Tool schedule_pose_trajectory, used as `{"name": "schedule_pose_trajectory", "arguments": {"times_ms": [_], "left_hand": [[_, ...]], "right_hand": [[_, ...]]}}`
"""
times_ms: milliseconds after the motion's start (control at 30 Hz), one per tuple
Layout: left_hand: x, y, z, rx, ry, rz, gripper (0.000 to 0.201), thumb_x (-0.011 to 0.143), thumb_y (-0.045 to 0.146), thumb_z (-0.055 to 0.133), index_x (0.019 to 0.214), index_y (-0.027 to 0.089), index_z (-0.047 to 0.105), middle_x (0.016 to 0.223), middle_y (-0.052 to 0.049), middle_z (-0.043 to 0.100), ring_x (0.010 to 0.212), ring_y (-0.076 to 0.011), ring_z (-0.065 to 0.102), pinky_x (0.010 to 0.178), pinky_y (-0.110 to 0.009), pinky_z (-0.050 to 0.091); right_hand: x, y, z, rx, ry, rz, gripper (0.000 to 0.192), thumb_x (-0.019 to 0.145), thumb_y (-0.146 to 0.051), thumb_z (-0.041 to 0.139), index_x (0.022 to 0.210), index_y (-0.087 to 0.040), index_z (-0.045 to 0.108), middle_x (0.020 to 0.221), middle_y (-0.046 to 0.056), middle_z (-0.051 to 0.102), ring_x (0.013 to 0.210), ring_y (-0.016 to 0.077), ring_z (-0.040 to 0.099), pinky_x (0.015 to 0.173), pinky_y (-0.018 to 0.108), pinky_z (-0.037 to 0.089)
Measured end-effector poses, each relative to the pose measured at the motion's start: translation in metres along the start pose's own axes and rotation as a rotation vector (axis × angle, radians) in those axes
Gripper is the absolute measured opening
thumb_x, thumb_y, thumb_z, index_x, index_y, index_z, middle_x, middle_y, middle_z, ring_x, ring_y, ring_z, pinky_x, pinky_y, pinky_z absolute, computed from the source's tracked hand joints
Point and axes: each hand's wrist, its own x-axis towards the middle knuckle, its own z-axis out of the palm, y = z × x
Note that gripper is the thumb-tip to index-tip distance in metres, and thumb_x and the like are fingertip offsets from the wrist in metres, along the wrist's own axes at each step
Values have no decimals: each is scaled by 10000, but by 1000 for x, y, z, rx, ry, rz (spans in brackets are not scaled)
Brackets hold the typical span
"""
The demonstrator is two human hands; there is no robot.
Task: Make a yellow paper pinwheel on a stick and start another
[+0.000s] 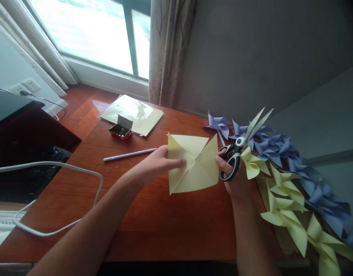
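A square of pale yellow paper is held up over the table, with slits running from its corners toward the middle. My left hand grips its left side, thumb on the front face and fingers hidden behind. At the right edge, the thumb of my right hand touches the paper. Scissors with black and white handles hang on that same hand, their blades apart and pointing up and away to the right. A patterned paper stick lies just beyond my left wrist.
Yellow pinwheels and blue-violet pinwheels crowd the right side. At the back left, an open red box of small dark pieces stands by a stack of sheets. A white cable loops over the table's left edge.
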Motion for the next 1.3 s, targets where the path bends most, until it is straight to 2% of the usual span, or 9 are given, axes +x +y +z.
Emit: {"name": "schedule_pose_trajectory", "arguments": {"times_ms": [200, 400, 500, 600, 767, 867, 1033, 1167, 1300], "left_hand": [[5, 2, 11, -400, 91, 23, 412, 795, 486, 696, 1026, 155, 782, 983, -136, 798, 992, -370, 741, 845, -448, 591], [8, -17, 29, -546, 129, 1, 277, 761, 286, 646, 983, 178, 773, 962, -94, 797, 889, -266, 751, 758, -355, 597], [7, -31, 38, -418, 84, -17, 307, 672, 110, 677, 954, 177, 781, 925, -81, 797, 816, -204, 745, 707, -273, 553], [5, -38, 46, -198, 7, -11, 368, 652, 66, 667, 983, 172, 787, 982, -89, 798, 909, -229, 739, 751, -281, 539], [2, -42, 51, -64, 70, 41, 322, 771, 296, 789, 1053, 143, 765, 957, -99, 792, 889, -232, 715, 751, -290, 536], [3, -43, 50, -52, 160, 98, 281, 774, 332, 814, 966, 134, 765, 868, -78, 777, 827, -204, 694, 710, -264, 524], [6, -38, 42, -47, 287, 243, 208, 767, 320, 824, 855, 143, 758, 761, -36, 732, 696, -145, 629, 654, -242, 504], [8, -25, 28, -42, 455, 332, 238, 758, 345, 832, 839, 140, 742, 773, -33, 719, 665, -124, 593, 630, -236, 494], [9, -9, 15, -109, 512, 473, 250, 772, 340, 817, 897, 142, 732, 833, -40, 713, 690, -124, 599, 629, -236, 495]], "right_hand": [[-4, 6, 15, 197, 174, -5, 229, 755, -278, 775, 908, -219, 614, 896, -18, 579, 800, 135, 565, 746, 279, 457], [-4, 9, 27, 477, 269, 71, 265, 738, -258, 788, 918, -230, 595, 942, -18, 590, 886, 134, 606, 830, 284, 514], [-4, 9, 28, 435, 333, 36, 245, 754, -272, 773, 905, -223, 588, 956, -6, 608, 897, 143, 615, 830, 285, 525], [-5, 10, 30, 309, 398, -38, 239, 773, -302, 760, 907, -213, 583, 952, 7, 621, 884, 157, 619, 801, 294, 528], [-10, 14, 34, 184, 432, -103, 274, 779, -342, 780, 911, -193, 591, 915, 6, 627, 815, 156, 623, 782, 317, 516], [-14, 14, 36, 112, 427, -141, 274, 780, -338, 792, 905, -191, 597, 900, 7, 630, 796, 153, 621, 762, 308, 505], [-18, 10, 37, 110, 303, -84, 287, 807, -364, 786, 940, -197, 595, 832, -3, 624, 717, 145, 603, 701, 304, 491], [-22, 6, 37, 195, 65, -52, 263, 878, -424, 714, 917, -209, 568, 719, -27, 592, 637, 132, 563, 647, 294, 457], [-28, 2, 35, 167, -229, 60, 365, 902, -562, 642, 915, -206, 563, 717, -18, 571, 596, 131, 527, 575, 283, 414]]}}
